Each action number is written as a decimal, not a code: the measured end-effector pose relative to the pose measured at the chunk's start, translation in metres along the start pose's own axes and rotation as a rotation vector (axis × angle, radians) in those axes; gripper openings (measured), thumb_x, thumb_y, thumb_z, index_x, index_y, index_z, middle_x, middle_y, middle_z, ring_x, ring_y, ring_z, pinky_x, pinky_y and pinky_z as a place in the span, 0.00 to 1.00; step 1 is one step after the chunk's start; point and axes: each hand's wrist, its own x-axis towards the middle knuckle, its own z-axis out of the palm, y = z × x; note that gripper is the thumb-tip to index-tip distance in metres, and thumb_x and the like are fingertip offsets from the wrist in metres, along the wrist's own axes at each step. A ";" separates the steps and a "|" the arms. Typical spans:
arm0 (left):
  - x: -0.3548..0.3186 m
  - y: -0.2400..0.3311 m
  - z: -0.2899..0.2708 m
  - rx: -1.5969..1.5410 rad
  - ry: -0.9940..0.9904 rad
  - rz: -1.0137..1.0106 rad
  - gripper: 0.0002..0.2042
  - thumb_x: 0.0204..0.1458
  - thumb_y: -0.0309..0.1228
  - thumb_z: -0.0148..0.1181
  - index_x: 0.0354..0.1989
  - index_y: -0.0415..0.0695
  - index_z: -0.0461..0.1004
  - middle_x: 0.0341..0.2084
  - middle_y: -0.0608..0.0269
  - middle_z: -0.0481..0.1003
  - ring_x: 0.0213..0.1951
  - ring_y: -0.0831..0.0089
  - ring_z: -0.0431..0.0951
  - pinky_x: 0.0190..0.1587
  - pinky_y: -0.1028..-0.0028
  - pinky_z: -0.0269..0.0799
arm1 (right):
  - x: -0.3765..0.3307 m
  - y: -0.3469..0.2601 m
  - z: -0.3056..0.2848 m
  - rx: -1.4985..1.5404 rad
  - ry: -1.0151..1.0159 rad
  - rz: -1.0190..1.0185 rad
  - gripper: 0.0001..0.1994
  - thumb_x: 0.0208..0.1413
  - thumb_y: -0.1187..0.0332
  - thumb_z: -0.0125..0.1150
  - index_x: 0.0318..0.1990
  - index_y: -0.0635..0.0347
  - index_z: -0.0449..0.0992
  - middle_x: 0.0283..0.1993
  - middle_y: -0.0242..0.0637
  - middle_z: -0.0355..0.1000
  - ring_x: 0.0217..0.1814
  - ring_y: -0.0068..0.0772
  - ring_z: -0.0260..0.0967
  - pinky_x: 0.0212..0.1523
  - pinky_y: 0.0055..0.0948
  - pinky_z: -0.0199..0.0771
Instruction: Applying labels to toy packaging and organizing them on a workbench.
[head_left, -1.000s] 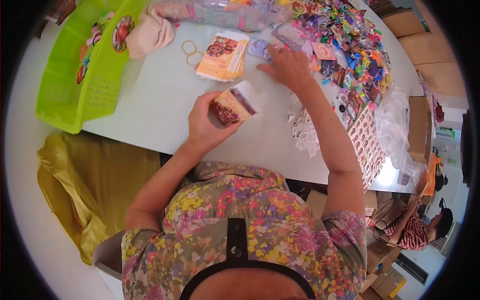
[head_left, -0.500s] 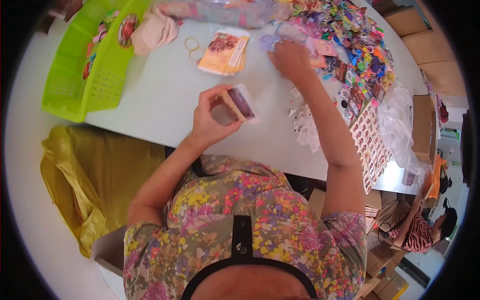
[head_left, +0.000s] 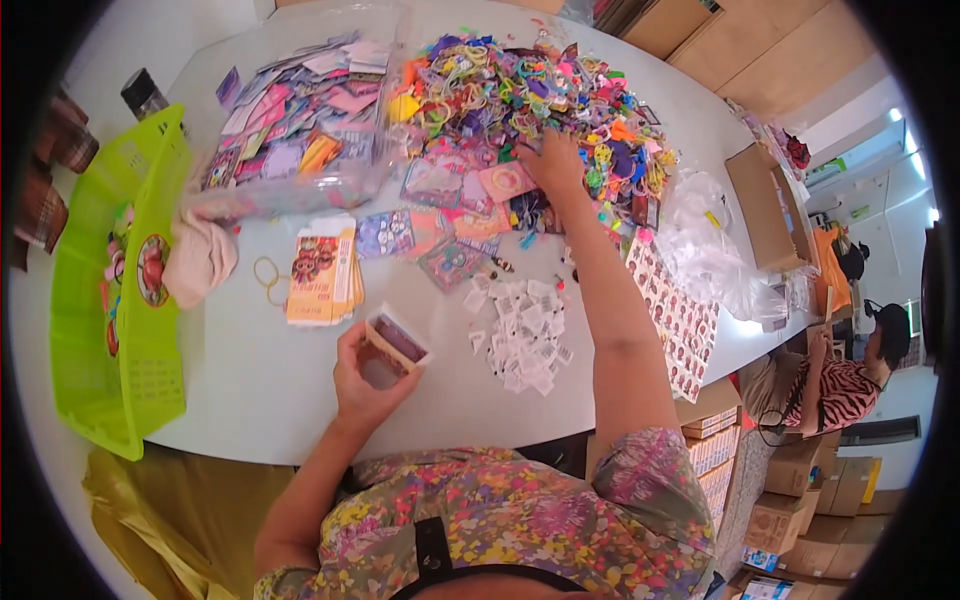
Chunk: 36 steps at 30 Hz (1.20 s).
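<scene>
My left hand is wrapped round a small open carton, its dark inside showing. At the near edge of a big heap of colourful small trinkets, my right hand reaches in with thumb and fingers apart; its fingertips partly blend with the heap. Beside that hand lies a pink card packet. Left of the carton is a stack of flat orange-and-white printed boxes. Small white paper slips are scattered between my forearms.
A clear plastic bin full of cards stands at the back left. Further left are a green basket, a pink cloth and a yellowish ring. Sticker sheets and clear plastic bags lie right. Another person sits beyond.
The view has shifted so more of the far table shows. My right hand has moved to the trinket heap from the packets beside it. My left hand still holds the carton.
</scene>
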 end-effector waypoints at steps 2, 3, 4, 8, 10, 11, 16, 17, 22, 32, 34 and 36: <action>0.001 0.001 0.000 -0.008 -0.031 -0.010 0.40 0.34 0.25 0.76 0.56 0.39 0.56 0.47 0.58 0.67 0.46 0.71 0.72 0.48 0.70 0.71 | 0.015 0.021 0.017 -0.163 -0.112 0.136 0.14 0.46 0.63 0.65 0.35 0.64 0.76 0.39 0.49 0.75 0.41 0.53 0.73 0.41 0.46 0.74; 0.002 -0.001 0.001 0.012 -0.025 0.013 0.40 0.34 0.26 0.77 0.56 0.38 0.57 0.46 0.58 0.68 0.45 0.72 0.73 0.47 0.71 0.72 | 0.019 0.032 0.029 -0.172 -0.182 0.050 0.15 0.47 0.59 0.65 0.33 0.64 0.75 0.38 0.49 0.75 0.41 0.54 0.73 0.40 0.48 0.73; 0.001 -0.003 0.001 0.036 -0.004 0.024 0.41 0.33 0.28 0.78 0.56 0.38 0.57 0.46 0.57 0.68 0.44 0.72 0.73 0.47 0.71 0.72 | 0.022 0.027 0.034 -0.174 -0.263 -0.050 0.18 0.47 0.56 0.64 0.31 0.65 0.75 0.37 0.49 0.76 0.41 0.54 0.73 0.40 0.49 0.73; 0.000 -0.004 -0.001 0.057 -0.022 0.004 0.40 0.35 0.24 0.75 0.57 0.39 0.55 0.47 0.57 0.67 0.46 0.70 0.73 0.48 0.70 0.71 | 0.017 0.036 0.018 0.011 -0.144 -0.026 0.11 0.47 0.64 0.63 0.29 0.64 0.76 0.23 0.44 0.74 0.26 0.46 0.73 0.28 0.42 0.73; 0.001 -0.002 -0.002 0.026 -0.028 0.007 0.40 0.35 0.24 0.75 0.57 0.39 0.54 0.47 0.57 0.67 0.46 0.70 0.72 0.49 0.69 0.71 | 0.008 0.046 -0.001 0.318 -0.161 0.103 0.08 0.48 0.66 0.62 0.26 0.63 0.76 0.20 0.41 0.72 0.21 0.39 0.71 0.24 0.38 0.71; 0.001 -0.003 -0.002 0.020 -0.032 0.005 0.40 0.35 0.24 0.75 0.57 0.39 0.54 0.47 0.57 0.67 0.46 0.70 0.72 0.49 0.69 0.71 | 0.002 0.048 -0.009 0.630 -0.168 0.233 0.07 0.48 0.69 0.60 0.24 0.62 0.75 0.16 0.37 0.69 0.16 0.32 0.69 0.20 0.35 0.70; 0.002 -0.003 -0.001 -0.038 -0.028 -0.043 0.39 0.36 0.25 0.75 0.56 0.39 0.55 0.47 0.57 0.66 0.47 0.70 0.72 0.50 0.69 0.70 | -0.023 0.028 -0.048 1.144 -0.256 0.594 0.09 0.52 0.67 0.61 0.23 0.58 0.73 0.17 0.30 0.69 0.14 0.20 0.64 0.15 0.21 0.62; 0.001 -0.005 0.003 -0.023 0.036 0.013 0.40 0.34 0.27 0.76 0.56 0.36 0.58 0.43 0.57 0.71 0.42 0.72 0.75 0.45 0.72 0.73 | -0.031 0.027 -0.051 1.216 -0.270 0.581 0.09 0.53 0.67 0.60 0.24 0.58 0.73 0.18 0.30 0.69 0.15 0.20 0.64 0.15 0.21 0.62; 0.007 -0.004 0.003 0.021 0.027 0.006 0.38 0.34 0.28 0.76 0.55 0.37 0.60 0.43 0.57 0.72 0.43 0.73 0.75 0.46 0.72 0.73 | -0.063 -0.012 -0.076 1.457 -0.618 0.558 0.05 0.55 0.69 0.60 0.28 0.59 0.76 0.21 0.28 0.70 0.19 0.19 0.67 0.18 0.19 0.64; 0.003 0.004 0.003 0.108 0.028 0.125 0.38 0.35 0.29 0.77 0.55 0.37 0.60 0.45 0.56 0.72 0.44 0.72 0.75 0.47 0.72 0.73 | -0.093 -0.059 -0.073 1.445 -0.639 0.332 0.11 0.59 0.70 0.56 0.49 0.61 0.74 0.29 0.29 0.74 0.21 0.15 0.66 0.21 0.13 0.62; 0.003 0.003 0.004 0.121 0.034 0.108 0.38 0.35 0.30 0.77 0.55 0.37 0.60 0.44 0.57 0.72 0.44 0.72 0.75 0.47 0.73 0.73 | -0.104 -0.084 -0.090 1.475 -0.668 0.277 0.06 0.56 0.72 0.60 0.39 0.59 0.72 0.27 0.27 0.72 0.21 0.17 0.69 0.21 0.16 0.63; 0.004 -0.001 0.006 0.199 0.062 0.154 0.36 0.32 0.33 0.77 0.53 0.38 0.65 0.43 0.55 0.72 0.44 0.66 0.76 0.47 0.71 0.73 | -0.119 -0.101 -0.095 1.563 -0.665 0.253 0.06 0.55 0.73 0.60 0.39 0.61 0.72 0.25 0.27 0.72 0.21 0.18 0.69 0.21 0.16 0.63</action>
